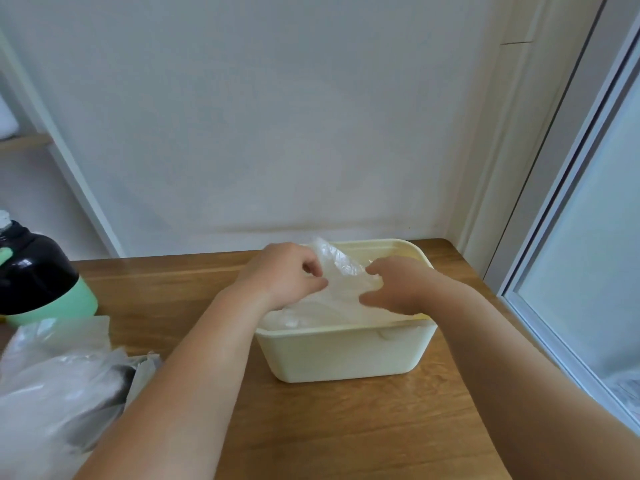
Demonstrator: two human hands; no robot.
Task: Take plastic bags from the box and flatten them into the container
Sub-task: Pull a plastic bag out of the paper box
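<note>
A cream plastic container [346, 355] stands on the wooden table, with clear plastic bags lying inside it. Over its opening both hands hold one clear plastic bag [341, 271]. My left hand [284, 271] pinches the bag's left edge with curled fingers. My right hand [394, 285] grips the bag's right side between thumb and fingers. A corner of the bag sticks up above the far rim. At the lower left, a heap of crumpled clear plastic bags [55, 386] lies over a dark box that is mostly hidden.
A black and mint-green bottle [38, 278] stands at the left edge of the wooden table [346, 427]. A white wall runs behind the table, and a glass door frame [568, 271] lines the right side.
</note>
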